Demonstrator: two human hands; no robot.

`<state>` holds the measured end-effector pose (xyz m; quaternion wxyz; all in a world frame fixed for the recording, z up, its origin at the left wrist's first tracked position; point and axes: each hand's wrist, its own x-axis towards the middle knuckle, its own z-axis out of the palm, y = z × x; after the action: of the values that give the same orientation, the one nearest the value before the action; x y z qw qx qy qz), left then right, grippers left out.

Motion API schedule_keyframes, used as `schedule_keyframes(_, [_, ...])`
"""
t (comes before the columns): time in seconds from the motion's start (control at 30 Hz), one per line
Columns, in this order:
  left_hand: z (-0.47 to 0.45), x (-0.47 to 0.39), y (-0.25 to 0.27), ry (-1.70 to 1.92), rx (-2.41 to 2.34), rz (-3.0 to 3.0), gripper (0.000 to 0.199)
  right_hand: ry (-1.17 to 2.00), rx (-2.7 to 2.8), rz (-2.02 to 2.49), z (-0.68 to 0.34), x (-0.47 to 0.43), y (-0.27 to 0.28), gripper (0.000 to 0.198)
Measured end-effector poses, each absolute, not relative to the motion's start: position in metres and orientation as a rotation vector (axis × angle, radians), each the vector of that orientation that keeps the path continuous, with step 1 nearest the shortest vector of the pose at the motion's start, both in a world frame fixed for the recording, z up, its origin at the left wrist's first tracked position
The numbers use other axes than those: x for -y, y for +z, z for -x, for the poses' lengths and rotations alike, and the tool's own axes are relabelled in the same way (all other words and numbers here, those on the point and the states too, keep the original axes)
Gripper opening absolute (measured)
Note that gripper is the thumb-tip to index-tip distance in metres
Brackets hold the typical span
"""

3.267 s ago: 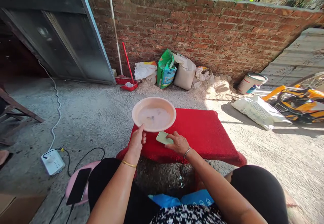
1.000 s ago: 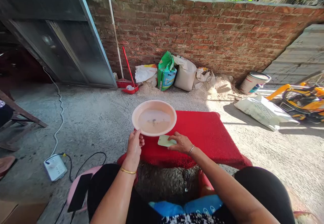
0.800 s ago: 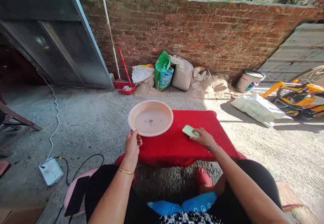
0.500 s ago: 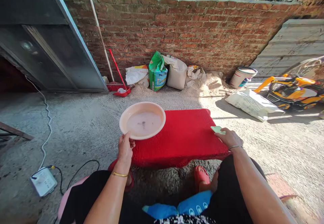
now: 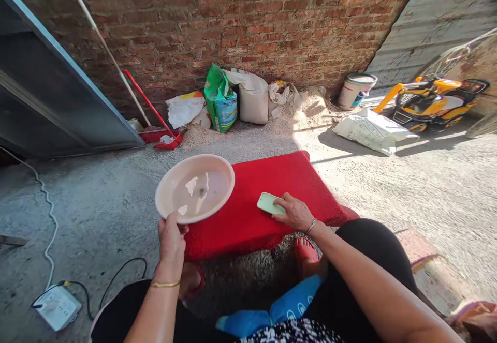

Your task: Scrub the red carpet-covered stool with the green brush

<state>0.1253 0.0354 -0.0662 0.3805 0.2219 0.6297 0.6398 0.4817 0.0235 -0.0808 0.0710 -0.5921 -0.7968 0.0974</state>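
Observation:
My left hand [image 5: 171,242] grips the near rim of a pale pink basin [image 5: 164,196], thumb over the edge. Shallow liquid in the basin reflects light, and a small dark spot shows near its middle. The basin is at the left end of a low table [image 5: 267,175] covered in red cloth. In my right hand [image 5: 295,213] is a light green phone case [image 5: 267,203], pinched at its right end over the middle of the cloth. Whether the case touches the cloth I cannot tell.
Beyond the table stand a green bag [image 5: 222,100], a pale sack [image 5: 253,102] and a red dustpan [image 5: 171,141] along the brick wall. A bucket [image 5: 356,90], a flat sack [image 5: 375,131] and a yellow toy vehicle [image 5: 438,100] are at right. A power strip [image 5: 57,307] lies at lower left.
My right hand has brought the phone case left, from the table's right end to its middle. The view has turned downward. My left hand stays on the basin, where bright reflections now show.

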Motion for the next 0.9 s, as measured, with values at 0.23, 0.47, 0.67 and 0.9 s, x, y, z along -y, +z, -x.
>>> schedule_keyframes(0.23, [-0.119,-0.039,-0.073,1.601,-1.63,-0.583,0.029,0.35,1.648,2.505,-0.589,-0.018,-0.078,0.048])
schedule_keyframes(0.47, [-0.121,-0.039,-0.071,1.622,-1.599,-0.614,0.031,0.247,1.47,2.57,-0.601,-0.02,-0.064,0.047])
schedule_keyframes(0.67, [-0.123,-0.038,-0.07,1.623,-1.63,-0.63,0.028,0.387,2.254,1.776,-0.506,-0.012,-0.069,0.037])
schedule_keyframes(0.9, [-0.124,-0.037,-0.068,1.621,-1.628,-0.638,0.028,0.397,2.385,1.658,-0.505,-0.009,-0.073,0.035])
